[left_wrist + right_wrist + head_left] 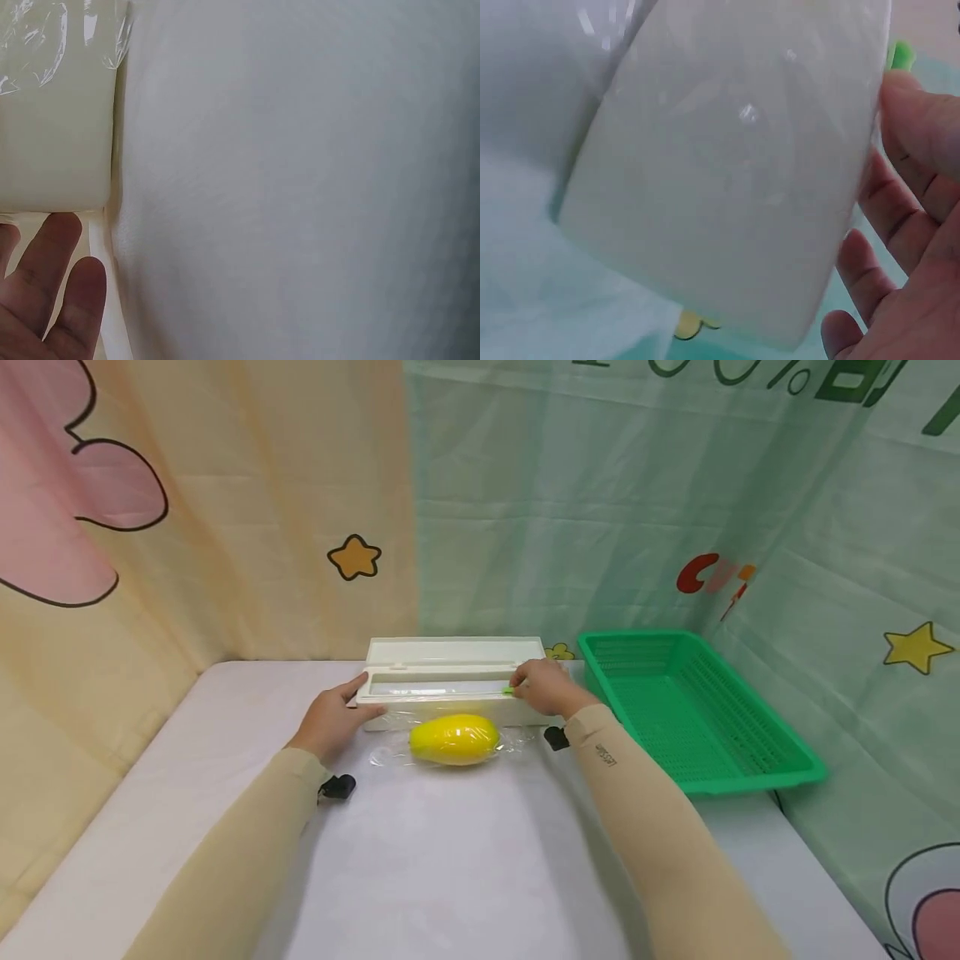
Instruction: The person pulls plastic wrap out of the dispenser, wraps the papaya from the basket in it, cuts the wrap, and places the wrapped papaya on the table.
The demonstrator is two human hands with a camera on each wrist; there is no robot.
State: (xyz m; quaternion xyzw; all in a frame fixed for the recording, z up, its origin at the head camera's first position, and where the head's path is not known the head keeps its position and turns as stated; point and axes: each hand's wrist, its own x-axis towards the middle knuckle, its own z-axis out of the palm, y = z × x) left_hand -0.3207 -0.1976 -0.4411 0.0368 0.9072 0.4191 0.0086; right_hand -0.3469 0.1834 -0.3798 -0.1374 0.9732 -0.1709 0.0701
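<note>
A white cling film dispenser [450, 713] stands at the back of the table, its lid [453, 650] raised. My left hand [335, 717] holds the box's left end, with the thumb along the front. In the left wrist view, fingers [54, 259] lie against that end. Near the right end, my right hand [551, 687] pinches a small green slide cutter [508, 691] on the top edge; the right wrist view shows the green cutter [902, 56] by the thumb. Clear film hangs down the front, and a yellow oval fruit [454, 739] lies before the box on or under it; which, I cannot tell.
A green perforated basket [705, 727] stands right of the dispenser, close to my right forearm. White cloth covers the table [427, 868]. Printed curtains [525, 527] rise behind and at the sides.
</note>
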